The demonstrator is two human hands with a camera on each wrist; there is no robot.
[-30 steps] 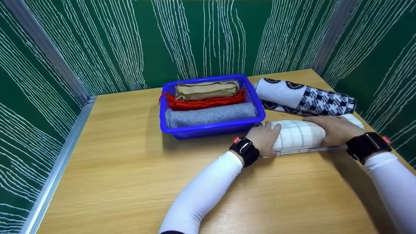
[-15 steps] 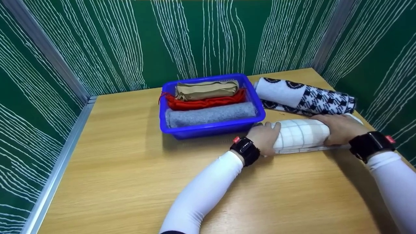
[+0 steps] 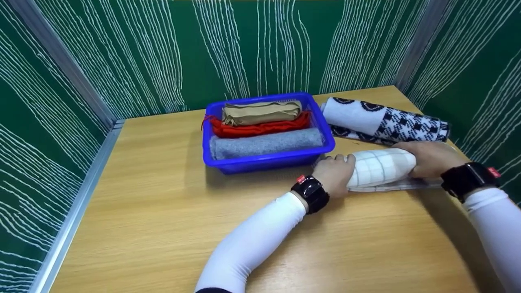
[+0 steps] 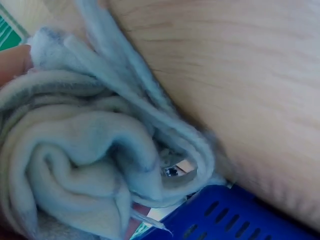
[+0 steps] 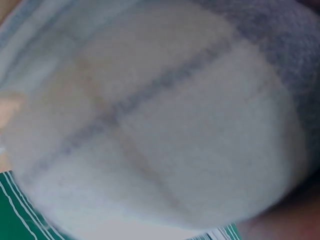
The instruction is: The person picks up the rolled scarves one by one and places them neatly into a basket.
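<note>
- The white checked cloth (image 3: 378, 169) lies partly rolled on the bench (image 3: 163, 219), right of centre in the head view, below the black-and-white patterned cloth (image 3: 362, 116) and near the lower right corner of the blue basket (image 3: 268, 157).
- Your left hand (image 3: 334, 175) grips the roll's left end; your right hand (image 3: 433, 158) grips it towards the right end.
- In the left wrist view, the roll's end shows loose folds and a layer looping out; best snug these in.
- Smooth the flat layer showing beneath the roll, so the edges meet evenly.
- Turn both ends together with equal pressure, or the roll may skew.
- Such soft cloth will probably spring loose; hold it firmly.
</note>
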